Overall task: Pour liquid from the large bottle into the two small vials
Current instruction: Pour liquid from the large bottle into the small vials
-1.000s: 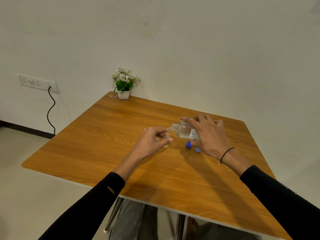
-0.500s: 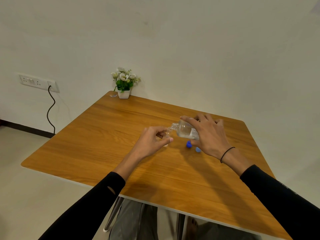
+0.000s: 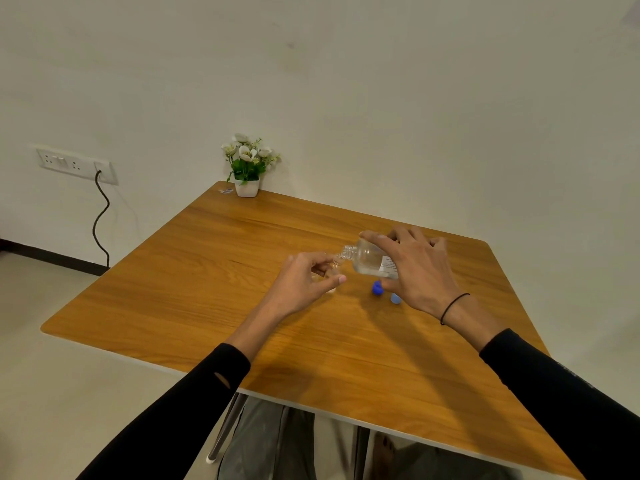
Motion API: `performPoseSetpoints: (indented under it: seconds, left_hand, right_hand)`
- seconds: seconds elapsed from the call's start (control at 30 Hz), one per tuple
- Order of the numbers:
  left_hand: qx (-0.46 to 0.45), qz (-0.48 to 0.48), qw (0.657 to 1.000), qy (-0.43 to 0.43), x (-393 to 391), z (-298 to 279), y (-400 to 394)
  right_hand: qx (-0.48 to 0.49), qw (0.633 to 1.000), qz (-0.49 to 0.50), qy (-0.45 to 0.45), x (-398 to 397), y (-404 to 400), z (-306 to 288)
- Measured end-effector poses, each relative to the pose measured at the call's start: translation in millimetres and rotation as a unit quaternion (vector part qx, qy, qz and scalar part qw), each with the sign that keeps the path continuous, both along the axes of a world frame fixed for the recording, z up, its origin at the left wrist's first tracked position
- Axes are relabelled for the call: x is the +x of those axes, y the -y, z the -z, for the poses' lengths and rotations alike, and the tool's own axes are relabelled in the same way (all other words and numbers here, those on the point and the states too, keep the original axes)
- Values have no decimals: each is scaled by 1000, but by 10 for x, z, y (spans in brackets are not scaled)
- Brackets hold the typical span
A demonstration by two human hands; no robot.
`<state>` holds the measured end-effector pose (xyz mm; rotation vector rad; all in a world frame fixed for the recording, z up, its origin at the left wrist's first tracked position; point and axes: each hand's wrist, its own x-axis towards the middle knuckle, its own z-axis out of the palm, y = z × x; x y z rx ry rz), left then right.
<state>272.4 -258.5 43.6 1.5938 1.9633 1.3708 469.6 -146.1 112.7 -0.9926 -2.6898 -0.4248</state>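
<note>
Head cam view: the wooden table (image 3: 214,278) is the reference for everything here. Over its far-right part, the right hand (image 3: 420,271) grips the large clear bottle (image 3: 369,259) from above, fingers and thumb curled round its body, and it's tipped over almost on its side with the open neck pointing left. The neck sits right at the mouth of a small vial (image 3: 333,273), which the left hand (image 3: 304,282) pinches between thumb and fingertips, standing on the tabletop as far as I can tell. The vial is clear and mostly hidden by the fingers, so can't tell how full it is. Just below the bottle, on the table, there's a dark blue cap (image 3: 377,288) and a lighter blue cap (image 3: 395,298) beside it. At the table's far-left corner sits a little potted plant (image 3: 247,168) against the wall
</note>
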Motion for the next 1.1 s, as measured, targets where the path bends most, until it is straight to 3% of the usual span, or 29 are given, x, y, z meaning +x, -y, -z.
performPoseSetpoints:
  seconds: [1.1]
  left_hand:
    - [7,6,1000,-9,3,-7,3]
  right_hand:
    - [8,1000,3,-1,5,-3,8]
